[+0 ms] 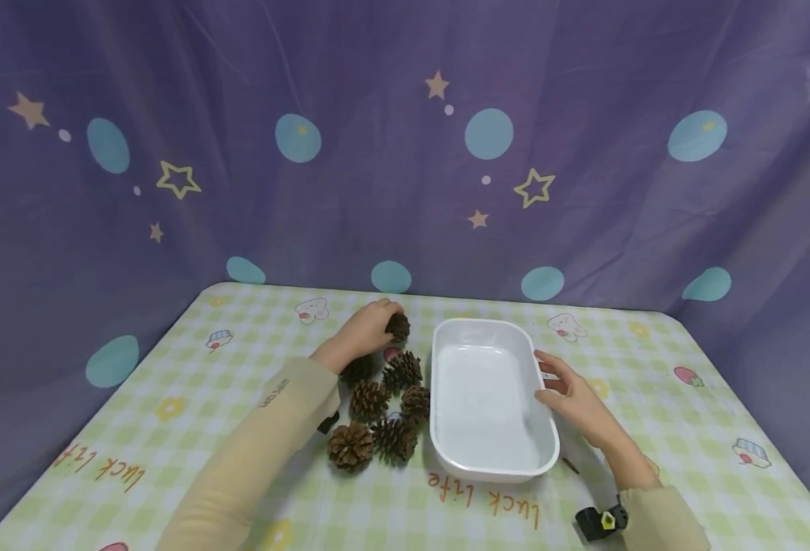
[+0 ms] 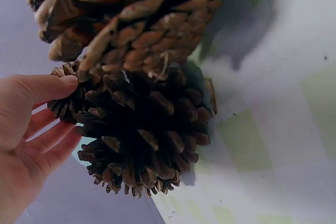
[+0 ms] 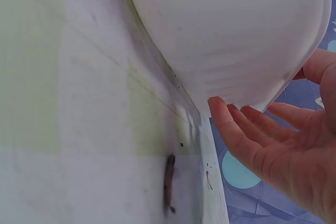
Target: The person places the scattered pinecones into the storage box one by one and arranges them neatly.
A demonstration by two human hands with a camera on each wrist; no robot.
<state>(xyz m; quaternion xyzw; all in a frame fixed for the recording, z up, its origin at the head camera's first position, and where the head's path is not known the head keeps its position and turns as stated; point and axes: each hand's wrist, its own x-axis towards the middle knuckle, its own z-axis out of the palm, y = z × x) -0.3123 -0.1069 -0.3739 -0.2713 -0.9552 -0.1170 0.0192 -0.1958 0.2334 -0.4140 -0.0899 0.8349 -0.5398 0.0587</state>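
My left hand (image 1: 365, 330) reaches over the far end of a group of brown pine cones and grips the farthest pine cone (image 1: 398, 327). The left wrist view shows thumb and fingers around that cone, partly hidden behind a nearer pine cone (image 2: 144, 135). Several more pine cones (image 1: 369, 400) lie on the table left of a white rectangular dish (image 1: 490, 405), which holds nothing. At the dish's right side, my right hand (image 1: 573, 394) holds the edge. Its thumb lies at the rim and its fingers rest against the outer wall, as the right wrist view shows.
A green-and-white checked cloth (image 1: 191, 451) with printed figures covers the table. Just right of the dish lies a small dark brown scrap (image 1: 570, 464). Behind the table hangs a purple curtain (image 1: 377, 191) with stars and blue ovals.
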